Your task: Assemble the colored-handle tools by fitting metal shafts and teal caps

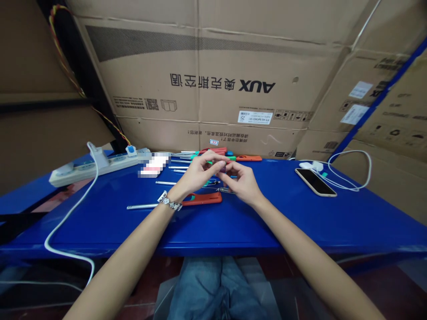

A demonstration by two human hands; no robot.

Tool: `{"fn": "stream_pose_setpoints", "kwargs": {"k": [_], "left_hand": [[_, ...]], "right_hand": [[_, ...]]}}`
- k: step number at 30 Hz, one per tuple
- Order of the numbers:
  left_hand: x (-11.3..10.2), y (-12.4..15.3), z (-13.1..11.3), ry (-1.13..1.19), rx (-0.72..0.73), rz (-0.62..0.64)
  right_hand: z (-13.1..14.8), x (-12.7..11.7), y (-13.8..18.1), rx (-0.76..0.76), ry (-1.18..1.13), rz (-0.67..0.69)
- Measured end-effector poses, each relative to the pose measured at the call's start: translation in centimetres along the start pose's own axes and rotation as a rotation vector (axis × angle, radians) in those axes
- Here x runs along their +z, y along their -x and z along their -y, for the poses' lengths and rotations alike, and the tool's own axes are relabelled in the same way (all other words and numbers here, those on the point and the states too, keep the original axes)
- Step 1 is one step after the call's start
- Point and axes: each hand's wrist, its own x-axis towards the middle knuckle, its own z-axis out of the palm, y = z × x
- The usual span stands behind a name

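Observation:
Over the blue table (pixel 267 226), my left hand (pixel 202 171) and my right hand (pixel 243 180) meet with fingertips closed around a small dark purplish piece (pixel 221 170). Most of that piece is hidden by fingers, so its kind cannot be told. A long-nosed lighter with an orange handle (pixel 208 199) lies just below my hands, its metal tube pointing left. Beneath and behind the hands lie several more such lighters, among them an orange one (pixel 250 158) and a red one (pixel 218 150). Close to my right fingers is a small slim metallic part (pixel 226 190).
A white power strip (pixel 100 166) with plugs and a white cable (pixel 66 222) occupies the left side. A phone (pixel 315 182) lies at the right beside a white charging cable (pixel 368 166). Large cardboard (pixel 150 58) stands along the table's back edge.

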Motion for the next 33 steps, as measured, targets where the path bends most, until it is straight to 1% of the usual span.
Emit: {"fn": "stream_pose_setpoints", "kwargs": {"k": [2,4,8,10,12,14,16,18,21,24,26,29,31,33], "left_hand": [[-0.2,0.1,0.0,-0.002,0.015,0.023],[0.0,0.1,0.1,0.019,-0.004,-0.006],[0.7,0.0,0.3,0.063,-0.065,-0.088],[0.7,0.0,0.2,0.043,-0.068,-0.095],[0.4,0.1,0.1,0.006,-0.041,-0.049],[0.0,0.2,0.0,-0.012,-0.013,0.024],[-0.3,0.2,0.0,-0.01,-0.007,0.056],[-0.2,0.2,0.1,-0.004,-0.017,0.025],[0.2,0.1,0.2,0.002,-0.052,-0.053],[0.3,0.1,0.1,0.006,-0.07,-0.062],[0.1,0.1,0.0,-0.016,-0.027,-0.011],[-0.3,0.1,-0.1,-0.036,0.022,0.055],[-0.3,0.1,0.0,-0.019,0.009,0.029],[0.1,0.0,0.2,0.003,-0.026,-0.042]], "right_hand": [[0.1,-0.1,0.0,-0.03,0.017,0.045],[0.0,-0.1,0.0,-0.052,0.03,0.058],[-0.4,0.2,-0.1,-0.032,0.024,-0.023],[-0.5,0.3,-0.1,-0.01,0.022,-0.043],[-0.4,0.1,-0.1,-0.002,0.025,-0.02],[-0.2,-0.1,0.0,-0.007,0.034,0.031],[0.1,-0.3,0.0,-0.027,0.051,0.077],[0.2,-0.3,0.1,-0.053,0.052,0.078],[0.0,0.0,0.0,-0.04,0.012,0.008],[-0.2,0.2,-0.1,0.009,-0.015,-0.027],[-0.1,0.1,-0.2,0.013,-0.008,-0.009],[0.4,-0.2,-0.2,0.01,-0.005,0.078],[0.5,-0.3,-0.3,0.01,-0.022,0.123],[0.4,-0.1,-0.4,0.011,-0.052,0.105]]}}
